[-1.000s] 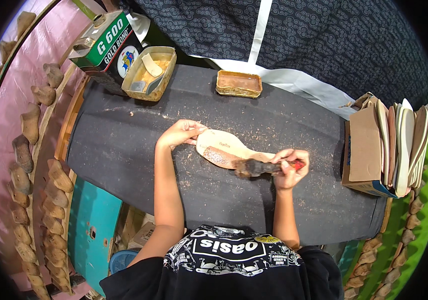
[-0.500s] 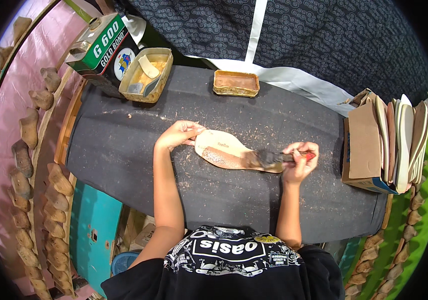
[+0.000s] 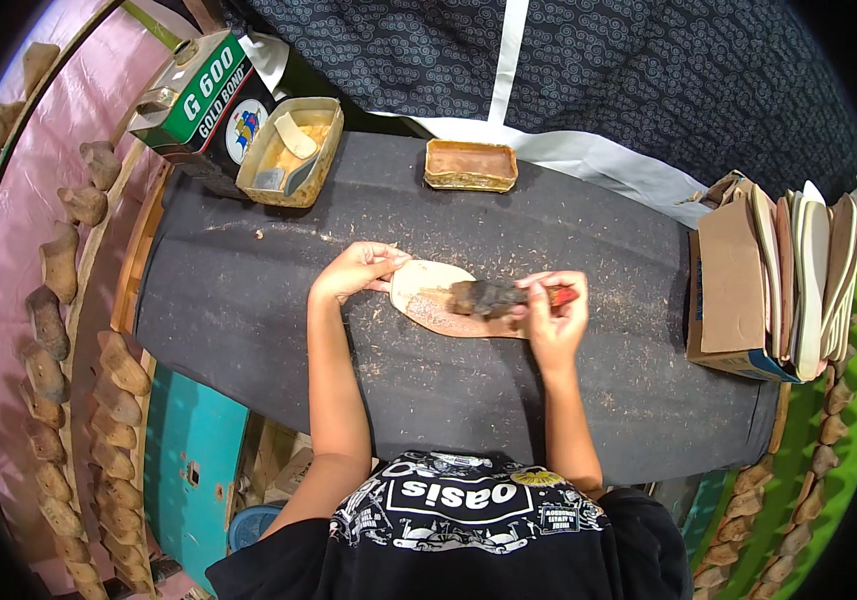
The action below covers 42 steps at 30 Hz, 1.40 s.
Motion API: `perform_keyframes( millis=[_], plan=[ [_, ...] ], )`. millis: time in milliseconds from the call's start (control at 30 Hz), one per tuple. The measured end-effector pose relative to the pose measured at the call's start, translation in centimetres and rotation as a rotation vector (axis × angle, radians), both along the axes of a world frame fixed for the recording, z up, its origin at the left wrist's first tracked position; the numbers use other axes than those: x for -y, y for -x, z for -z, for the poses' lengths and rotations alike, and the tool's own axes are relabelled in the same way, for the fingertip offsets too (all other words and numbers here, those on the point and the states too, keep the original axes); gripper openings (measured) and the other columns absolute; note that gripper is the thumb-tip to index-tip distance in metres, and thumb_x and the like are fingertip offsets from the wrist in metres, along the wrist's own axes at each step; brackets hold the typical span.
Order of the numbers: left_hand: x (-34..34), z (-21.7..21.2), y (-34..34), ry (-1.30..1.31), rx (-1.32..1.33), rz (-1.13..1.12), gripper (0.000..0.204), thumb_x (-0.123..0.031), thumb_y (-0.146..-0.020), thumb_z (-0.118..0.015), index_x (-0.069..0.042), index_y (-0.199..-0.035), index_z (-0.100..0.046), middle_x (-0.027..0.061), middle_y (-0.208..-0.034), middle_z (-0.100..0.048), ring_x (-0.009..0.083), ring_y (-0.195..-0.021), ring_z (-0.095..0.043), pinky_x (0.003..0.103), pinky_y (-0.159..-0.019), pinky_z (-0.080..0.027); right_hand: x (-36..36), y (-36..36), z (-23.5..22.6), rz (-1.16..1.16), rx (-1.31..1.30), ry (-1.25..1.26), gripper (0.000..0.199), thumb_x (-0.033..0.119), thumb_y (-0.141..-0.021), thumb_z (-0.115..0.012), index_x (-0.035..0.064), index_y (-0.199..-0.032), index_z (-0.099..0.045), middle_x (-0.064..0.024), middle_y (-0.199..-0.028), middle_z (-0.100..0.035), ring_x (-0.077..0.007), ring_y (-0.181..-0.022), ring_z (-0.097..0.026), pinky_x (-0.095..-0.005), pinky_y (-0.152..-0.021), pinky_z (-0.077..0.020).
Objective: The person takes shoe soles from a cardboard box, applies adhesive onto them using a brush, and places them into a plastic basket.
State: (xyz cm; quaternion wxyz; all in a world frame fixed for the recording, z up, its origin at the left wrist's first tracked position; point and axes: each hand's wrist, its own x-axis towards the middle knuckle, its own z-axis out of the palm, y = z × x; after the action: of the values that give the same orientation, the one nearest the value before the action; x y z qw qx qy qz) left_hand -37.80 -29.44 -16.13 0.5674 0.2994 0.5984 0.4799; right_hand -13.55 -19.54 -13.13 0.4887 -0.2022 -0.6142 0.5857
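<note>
A tan shoe insole (image 3: 427,290) lies flat on the dark cloth-covered table (image 3: 249,300). My left hand (image 3: 357,267) presses its fingertips on the insole's left end. My right hand (image 3: 553,312) grips a brush with a red handle (image 3: 561,296); its dark bristle head (image 3: 481,297) rests on the middle of the insole.
An open rectangular tin of yellowish glue (image 3: 291,152) with a scraper stands at the back left beside a green and white can (image 3: 199,105). A smaller brown tin (image 3: 471,165) sits behind. A cardboard box of upright insoles (image 3: 779,285) is at the right. Wooden shoe lasts (image 3: 49,320) line the left wall.
The brush head has moved left along the insole, from its right end to its middle. My left hand has stayed on the insole's left end.
</note>
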Motion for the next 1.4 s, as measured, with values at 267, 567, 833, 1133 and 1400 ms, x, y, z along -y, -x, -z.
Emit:
perform_keyframes(
  millis=[267, 567, 833, 1133, 1400],
  plan=[
    [0.0, 0.0, 0.1, 0.022, -0.039, 0.006, 0.025, -0.023, -0.079, -0.055, -0.003, -0.093, -0.057, 0.0029, -0.08, -0.06, 0.0086, -0.071, -0.057, 0.022, -0.064, -0.047, -2.8, -3.2, -0.6, 0.146, 0.035, -0.028, 0.011, -0.005, -0.076, -0.044, 0.0031, -0.081, -0.037, -0.0104, -0.075, -0.053, -0.0075, -0.057, -0.05, -0.0161, -0.046, -0.0416],
    [0.1, 0.1, 0.0, 0.023, -0.042, -0.005, 0.025, -0.023, -0.078, -0.056, -0.003, -0.093, -0.057, 0.0021, -0.081, -0.06, 0.0081, -0.071, -0.056, 0.021, -0.062, -0.046, 2.7, 2.2, 1.3, -0.148, -0.109, 0.191, 0.021, -0.005, -0.078, -0.047, 0.0027, -0.089, -0.031, -0.0124, -0.091, -0.051, -0.0122, -0.067, -0.055, -0.0222, -0.057, -0.0498],
    [0.0, 0.4, 0.2, 0.0, -0.017, -0.005, 0.024, -0.021, -0.078, -0.056, -0.002, -0.093, -0.056, 0.004, -0.081, -0.06, 0.0093, -0.071, -0.057, 0.022, -0.063, -0.047, -0.7, -0.6, -0.5, 0.046, 0.059, -0.105, 0.023, -0.009, -0.069, -0.05, 0.0034, -0.081, -0.036, -0.0095, -0.074, -0.053, -0.0118, -0.07, -0.052, -0.0231, -0.062, -0.0436],
    [0.1, -0.2, 0.0, 0.005, -0.019, -0.005, 0.023, -0.021, -0.079, -0.055, -0.002, -0.092, -0.057, 0.0034, -0.08, -0.059, 0.0088, -0.071, -0.057, 0.021, -0.063, -0.047, -2.7, -3.4, -0.7, 0.093, -0.008, -0.06, 0.015, -0.007, -0.071, -0.049, 0.003, -0.077, -0.038, -0.0082, -0.07, -0.051, -0.0127, -0.064, -0.052, -0.0239, -0.06, -0.0428],
    [0.0, -0.1, -0.1, 0.012, -0.011, -0.019, 0.024, -0.022, -0.078, -0.056, -0.002, -0.092, -0.057, 0.0033, -0.08, -0.06, 0.0087, -0.07, -0.057, 0.021, -0.061, -0.047, 0.2, 0.6, 0.3, -0.044, -0.056, 0.013, 0.017, -0.005, -0.076, -0.049, 0.0032, -0.085, -0.036, -0.0114, -0.077, -0.053, -0.0079, -0.065, -0.052, -0.0172, -0.045, -0.0468]
  ],
)
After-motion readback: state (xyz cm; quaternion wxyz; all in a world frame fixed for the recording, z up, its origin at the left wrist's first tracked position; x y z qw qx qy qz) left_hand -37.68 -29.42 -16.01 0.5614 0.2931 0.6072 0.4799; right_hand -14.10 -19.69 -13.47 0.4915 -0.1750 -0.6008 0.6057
